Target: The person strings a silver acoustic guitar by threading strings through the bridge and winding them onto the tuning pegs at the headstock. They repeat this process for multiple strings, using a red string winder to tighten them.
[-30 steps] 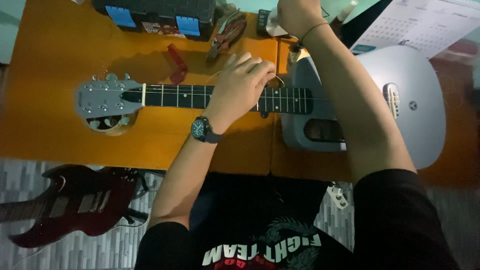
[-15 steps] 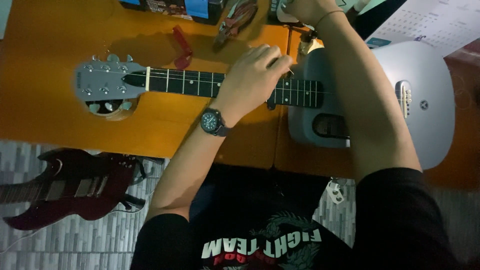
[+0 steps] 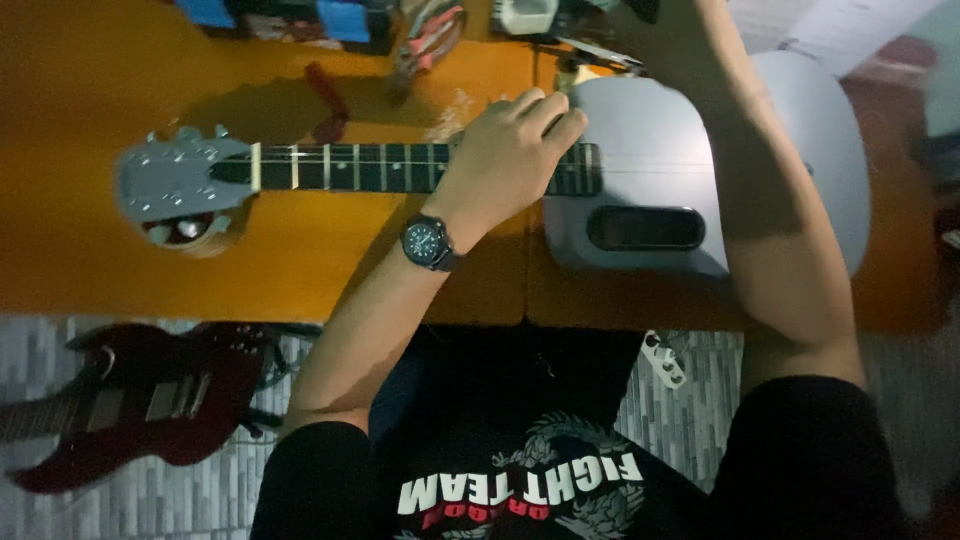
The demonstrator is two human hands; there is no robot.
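Left hand [image 3: 505, 160] lies palm-down across the guitar neck [image 3: 350, 167], fingers curled over it near the grey body [image 3: 650, 150]. Neck's long axis runs toward its headstock, left of the hand. Right hand out of frame.

What I can't make out from up here

My right hand runs off the top edge, so its grip is unseen. My left hand [image 3: 510, 150] covers the upper frets of the grey guitar [image 3: 640, 190]. The pliers [image 3: 428, 40] and blue-labelled boxes [image 3: 290, 18] are cropped; the dark red guitar [image 3: 130, 400] is cut at left.
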